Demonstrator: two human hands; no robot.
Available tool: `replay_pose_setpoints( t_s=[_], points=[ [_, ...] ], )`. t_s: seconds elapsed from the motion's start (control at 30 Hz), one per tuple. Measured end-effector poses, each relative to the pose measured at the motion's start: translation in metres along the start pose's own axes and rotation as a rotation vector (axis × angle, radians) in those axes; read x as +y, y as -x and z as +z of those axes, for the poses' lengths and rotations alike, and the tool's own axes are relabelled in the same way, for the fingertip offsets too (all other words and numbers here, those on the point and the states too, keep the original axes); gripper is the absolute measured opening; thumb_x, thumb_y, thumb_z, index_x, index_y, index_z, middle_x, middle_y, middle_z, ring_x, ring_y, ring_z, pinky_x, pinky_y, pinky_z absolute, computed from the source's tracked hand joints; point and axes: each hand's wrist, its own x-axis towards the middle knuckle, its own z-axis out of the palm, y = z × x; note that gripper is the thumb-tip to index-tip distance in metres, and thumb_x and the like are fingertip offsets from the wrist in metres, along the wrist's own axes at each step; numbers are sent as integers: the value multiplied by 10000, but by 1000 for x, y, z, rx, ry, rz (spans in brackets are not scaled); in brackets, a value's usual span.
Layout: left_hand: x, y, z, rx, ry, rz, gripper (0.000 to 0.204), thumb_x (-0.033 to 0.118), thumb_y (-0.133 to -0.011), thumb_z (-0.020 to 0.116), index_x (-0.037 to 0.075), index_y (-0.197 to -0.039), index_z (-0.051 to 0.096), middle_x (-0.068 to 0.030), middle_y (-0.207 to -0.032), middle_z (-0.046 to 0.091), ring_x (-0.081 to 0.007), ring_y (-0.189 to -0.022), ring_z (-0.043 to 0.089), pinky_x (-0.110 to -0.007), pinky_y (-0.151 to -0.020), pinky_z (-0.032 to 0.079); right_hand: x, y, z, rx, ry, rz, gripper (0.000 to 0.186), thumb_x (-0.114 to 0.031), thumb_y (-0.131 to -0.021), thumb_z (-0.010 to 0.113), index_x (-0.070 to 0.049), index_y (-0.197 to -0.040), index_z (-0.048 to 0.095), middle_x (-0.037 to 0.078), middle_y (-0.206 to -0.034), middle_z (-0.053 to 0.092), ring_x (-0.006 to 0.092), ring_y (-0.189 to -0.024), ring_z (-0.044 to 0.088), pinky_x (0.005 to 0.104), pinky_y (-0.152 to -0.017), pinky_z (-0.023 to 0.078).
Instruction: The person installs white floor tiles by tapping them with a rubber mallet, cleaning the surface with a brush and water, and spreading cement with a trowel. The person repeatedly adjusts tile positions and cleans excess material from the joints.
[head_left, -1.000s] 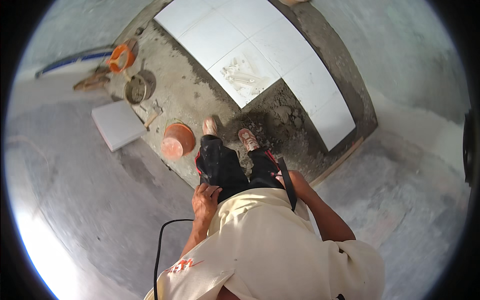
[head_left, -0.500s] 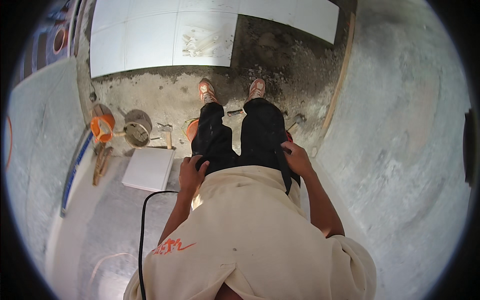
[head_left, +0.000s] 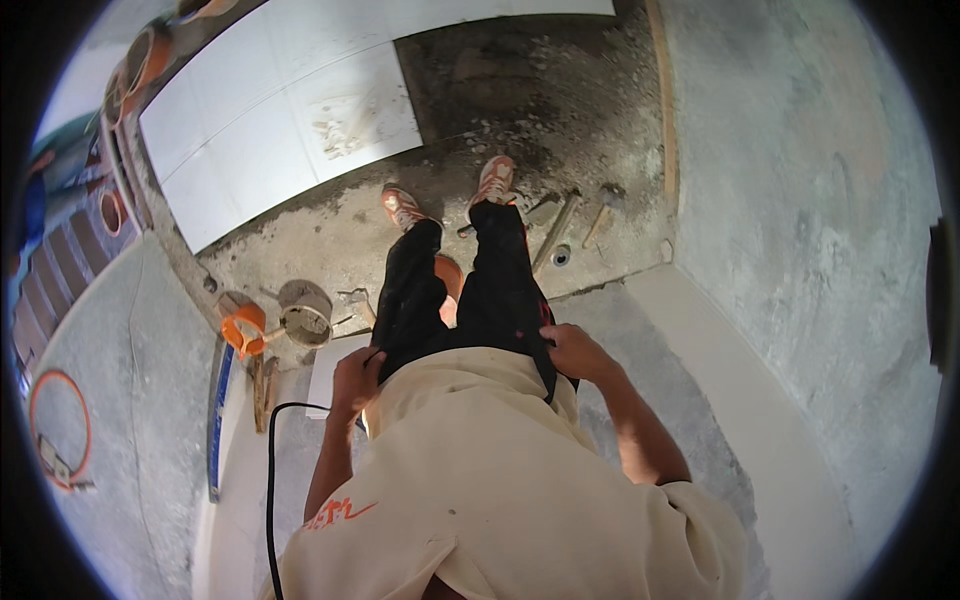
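Note:
I stand over a bare mortar floor in black trousers (head_left: 405, 290). My left hand (head_left: 357, 382) is closed on the trouser cloth at my left thigh. At the other thigh, my right hand (head_left: 580, 352) grips the trousers beside a hanging black strap (head_left: 548, 375). Neither hand holds a tool. Partly hidden behind my left hand and forearm lies a white tile (head_left: 325, 370). A hammer (head_left: 358, 303) lies just beyond it.
White tiles (head_left: 270, 130) cover the floor ahead to the left. An orange bucket (head_left: 243, 330), a mortar bucket (head_left: 306, 325) and a blue level (head_left: 219, 420) are at my left. Another hammer (head_left: 605, 215) and a long bar (head_left: 556, 232) lie right of my feet.
My view and stance have turned, so the tiles now appear slanted. More tools show right of my feet. My left thumb has drawn in; both hands stay at my thighs.

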Motion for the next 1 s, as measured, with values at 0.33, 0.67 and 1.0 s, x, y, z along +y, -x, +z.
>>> replay_pose_setpoints(
  t_s=[0.33, 0.67, 1.0],
  points=[
    [78, -104, 18, -445, -475, 33, 273, 329, -923, 712, 100, -1055, 780, -176, -1014, 751, -385, -1001, 712, -489, -899, 555, 119, -85, -39, -686, -892, 316, 216, -218, -967, 662, -21, -1050, 694, 82, -837, 708, 204, -744, 694, 353, -725, 554],
    [139, -489, 136, 289, 242, 276, 301, 211, -1012, 699, 15, -1240, 700, -75, -958, 704, -131, -893, 654, -283, -845, 524, 453, -495, 128, 329, -955, 628, 509, -432, -1011, 643, -81, -1364, 538, 107, -1046, 663, 244, -982, 670, 428, -842, 549],
    [155, -568, 45, 345, -451, 436, 359, 176, -963, 740, 5, -1275, 692, -138, -1128, 740, -212, -1035, 699, -345, -946, 532, 521, -564, 231, 1029, -445, 471, 589, -454, -993, 687, 59, -1251, 555, 200, -925, 661, 310, -832, 586, 408, -774, 515]
  ],
)
